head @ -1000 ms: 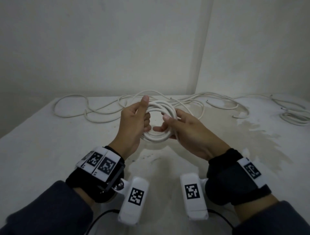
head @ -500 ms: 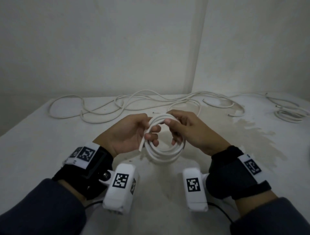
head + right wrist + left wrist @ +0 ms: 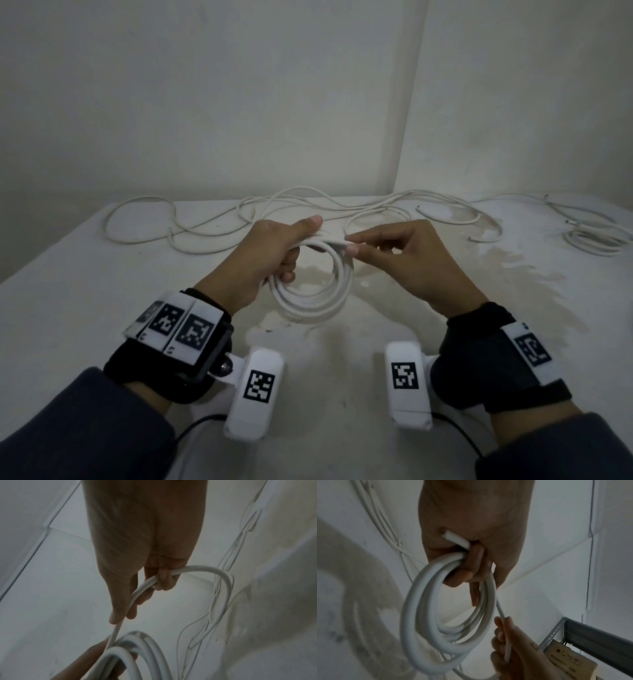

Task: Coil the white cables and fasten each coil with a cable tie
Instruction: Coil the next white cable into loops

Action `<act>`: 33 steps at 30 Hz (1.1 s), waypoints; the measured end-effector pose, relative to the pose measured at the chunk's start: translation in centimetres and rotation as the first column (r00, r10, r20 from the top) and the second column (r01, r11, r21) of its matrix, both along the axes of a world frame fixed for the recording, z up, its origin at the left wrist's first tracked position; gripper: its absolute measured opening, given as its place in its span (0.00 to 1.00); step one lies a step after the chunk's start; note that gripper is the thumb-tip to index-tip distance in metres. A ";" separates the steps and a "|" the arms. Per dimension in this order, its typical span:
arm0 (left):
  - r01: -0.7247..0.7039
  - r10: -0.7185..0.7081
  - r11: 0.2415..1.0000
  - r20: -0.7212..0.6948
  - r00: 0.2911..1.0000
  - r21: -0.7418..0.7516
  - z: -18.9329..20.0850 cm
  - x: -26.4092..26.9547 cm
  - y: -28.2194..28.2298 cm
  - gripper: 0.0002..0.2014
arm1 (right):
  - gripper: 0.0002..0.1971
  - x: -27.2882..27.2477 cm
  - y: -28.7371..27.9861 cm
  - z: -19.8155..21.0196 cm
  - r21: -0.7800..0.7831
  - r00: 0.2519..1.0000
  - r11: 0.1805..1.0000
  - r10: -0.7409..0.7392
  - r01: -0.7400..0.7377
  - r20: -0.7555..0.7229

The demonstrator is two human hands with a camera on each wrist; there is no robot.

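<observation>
A white cable coil (image 3: pixel 310 291) of several loops hangs above the table (image 3: pixel 85 291) between my hands. My left hand (image 3: pixel 274 253) grips the coil's top left, fingers curled through the loops (image 3: pixel 436 601), with a cut cable end (image 3: pixel 455 539) poking out of the fist. My right hand (image 3: pixel 394 253) pinches the free strand (image 3: pixel 337 244) at the coil's top right; in the right wrist view the strand (image 3: pixel 205 569) runs through its curled fingers and bends away. No cable tie is visible.
Loose white cables (image 3: pixel 212 226) sprawl along the table's back edge by the wall. A second small bundle (image 3: pixel 592 240) lies at the far right. A stained patch (image 3: pixel 428 274) marks the table surface. A metal shelf rail and a cardboard box (image 3: pixel 570 660) show in the left wrist view.
Both hands have lifted slightly and spread apart. The right hand slid out along the free strand to the coil's right, and the left thumb now lies over the top of the loops.
</observation>
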State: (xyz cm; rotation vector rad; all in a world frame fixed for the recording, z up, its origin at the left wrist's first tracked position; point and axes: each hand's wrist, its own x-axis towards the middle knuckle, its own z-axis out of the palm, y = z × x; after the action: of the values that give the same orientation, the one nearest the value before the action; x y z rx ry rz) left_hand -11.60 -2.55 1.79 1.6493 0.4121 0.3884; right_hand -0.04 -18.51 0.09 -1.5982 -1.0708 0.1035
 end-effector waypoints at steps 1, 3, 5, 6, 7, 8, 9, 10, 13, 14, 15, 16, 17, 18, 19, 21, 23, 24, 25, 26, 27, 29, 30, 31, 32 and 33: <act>-0.001 0.002 0.998 -0.013 1.000 0.057 0.0 -0.1 -0.1 0.28 | 0.02 0.1 -0.1 0.2 0.029 0.999 0.999 -0.024 0.023 0.023; 0.021 -0.019 0.996 -0.029 0.999 0.087 -0.1 -0.2 -0.2 0.29 | 0.05 0.3 -0.1 0.4 0.088 0.988 0.991 -0.109 0.100 0.110; 0.073 -0.071 0.997 -0.046 0.996 0.033 -0.1 -0.1 -0.5 0.29 | 0.08 0.7 -0.2 0.5 0.168 0.966 0.972 -0.193 0.165 0.170; 0.092 -0.091 0.996 -0.055 0.994 0.011 -0.1 -0.1 -0.5 0.29 | 0.09 0.8 -0.2 0.5 0.210 0.958 0.960 -0.223 0.184 0.181; 0.104 -0.104 0.995 -0.058 0.993 -0.003 -0.1 0.0 -0.5 0.28 | 0.09 1.0 -0.3 0.5 0.247 0.952 0.948 -0.247 0.199 0.179; 0.111 -0.111 0.994 -0.058 0.992 -0.008 -0.1 0.0 -0.5 0.27 | 0.08 1.1 -0.4 0.5 0.275 0.947 0.937 -0.270 0.217 0.174; 0.120 -0.120 0.993 -0.057 0.991 -0.004 -0.1 0.0 -0.4 0.24 | 0.08 1.2 -0.4 0.5 0.298 0.943 0.927 -0.286 0.227 0.170; 0.131 -0.131 0.991 -0.054 0.990 0.003 -0.1 0.0 -0.4 0.21 | 0.06 1.2 -0.5 0.4 0.315 0.940 0.919 -0.298 0.235 0.168; 0.139 -0.139 0.990 -0.043 0.989 0.003 -0.2 0.1 -0.5 0.21 | 0.06 1.2 -0.5 0.5 0.358 0.922 0.897 -0.341 0.261 0.182; 0.144 -0.144 0.990 -0.042 0.989 -0.002 -0.2 0.1 -0.6 0.21 | 0.07 1.1 -0.5 0.5 0.369 0.919 0.889 -0.352 0.269 0.177; 0.154 -0.154 0.988 -0.043 0.987 -0.012 -0.3 0.1 -0.6 0.22 | 0.08 1.1 -0.5 0.5 0.379 0.920 0.884 -0.355 0.274 0.164; 0.163 -0.164 0.986 -0.044 0.985 -0.025 -0.3 0.1 -0.6 0.22 | 0.08 1.1 -0.6 0.5 0.386 0.925 0.881 -0.351 0.273 0.147; 0.169 -0.170 0.985 -0.040 0.985 -0.044 -0.3 0.1 -0.5 0.22 | 0.08 1.0 -0.6 0.6 0.385 0.933 0.883 -0.339 0.270 0.123; 0.166 -0.168 0.983 -0.031 0.985 -0.073 -0.4 0.1 -0.4 0.22 | 0.08 0.9 -0.6 0.6 0.369 0.944 0.891 -0.317 0.265 0.087; 0.154 -0.157 0.981 -0.017 0.988 -0.118 -0.4 0.0 -0.3 0.22 | 0.07 0.8 -0.6 0.6 0.335 0.957 0.906 -0.287 0.257 0.041; 0.109 -0.107 0.965 0.021 0.994 -0.237 -0.2 -0.1 0.0 0.20 | 0.05 0.4 -0.4 0.7 0.235 0.975 0.947 -0.205 0.219 -0.081; 0.055 -0.035 0.946 0.067 0.997 -0.319 0.0 -0.1 0.2 0.20 | 0.05 -0.4 0.0 0.6 0.143 0.972 0.982 -0.089 0.122 -0.217; 0.024 0.007 0.944 0.094 0.996 -0.330 0.1 -0.1 0.4 0.19 | 0.06 -0.7 0.2 0.6 0.111 0.959 0.991 -0.036 0.069 -0.281; -0.008 0.053 0.943 0.126 0.991 -0.333 0.2 0.0 0.6 0.17 | 0.07 -1.0 0.4 0.6 0.087 0.940 0.996 0.012 0.019 -0.342; -0.037 0.097 0.939 0.159 0.983 -0.341 0.2 0.0 0.8 0.16 | 0.08 -1.3 0.6 0.6 0.073 0.914 0.997 0.060 -0.033 -0.400; -0.061 0.134 0.933 0.186 0.973 -0.354 0.2 0.1 1.0 0.15 | 0.09 -1.6 0.9 0.6 0.068 0.883 0.994 0.106 -0.084 -0.458; -0.094 0.192 0.918 0.225 0.955 -0.385 0.1 0.2 1.1 0.15 | 0.11 -2.1 1.4 0.5 0.062 0.798 0.984 0.171 -0.166 -0.578; -0.100 0.212 0.909 0.244 0.946 -0.404 0.1 0.2 1.0 0.15 | 0.10 -2.4 1.7 0.4 0.065 0.749 0.978 0.196 -0.201 -0.634; -0.096 0.224 0.900 0.263 0.938 -0.425 0.1 0.3 0.8 0.16 | 0.10 -2.6 1.9 0.3 0.076 0.703 0.969 0.224 -0.235 -0.675; -0.087 0.232 0.889 0.278 0.932 -0.449 0.0 0.3 0.6 0.16 | 0.12 -2.7 2.1 0.1 0.095 0.670 0.960 0.253 -0.265 -0.698; -0.078 0.240 0.876 0.289 0.927 -0.477 -0.2 0.4 0.3 0.16 | 0.13 -2.7 2.2 0.0 0.110 0.650 0.952 0.276 -0.284 -0.708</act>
State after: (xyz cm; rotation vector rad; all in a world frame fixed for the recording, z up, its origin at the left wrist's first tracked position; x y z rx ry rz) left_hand -11.21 -2.25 1.58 1.0602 0.3473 0.6400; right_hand -2.75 -16.30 0.13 -1.1964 -0.6655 0.8859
